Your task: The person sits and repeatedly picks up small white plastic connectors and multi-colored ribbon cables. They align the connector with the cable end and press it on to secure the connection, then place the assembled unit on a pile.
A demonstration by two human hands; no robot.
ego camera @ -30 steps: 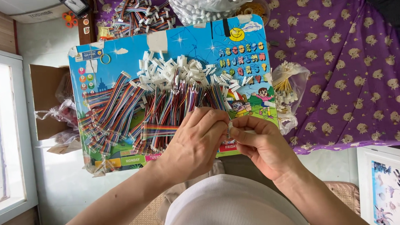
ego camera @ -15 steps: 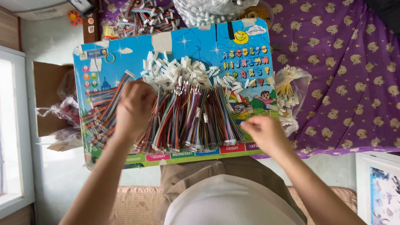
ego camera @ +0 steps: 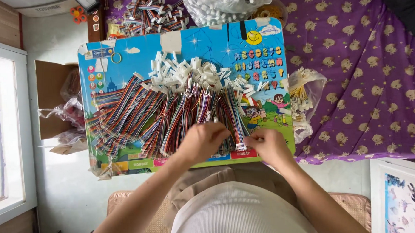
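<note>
Our left hand [ego camera: 204,142] rests curled on the striped wire bundles [ego camera: 170,115] spread across the picture board [ego camera: 223,42]; fingertips hidden, grasp uncertain. Our right hand [ego camera: 269,146] pinches one wire end [ego camera: 241,146] at the board's near edge.

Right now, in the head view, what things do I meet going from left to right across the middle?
Window frame → cardboard box → rainbow wire bundles → left hand → right hand → clear bag → purple cloth.

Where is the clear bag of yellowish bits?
In the head view the clear bag lies on the purple cloth, just off the board's right edge.
</note>
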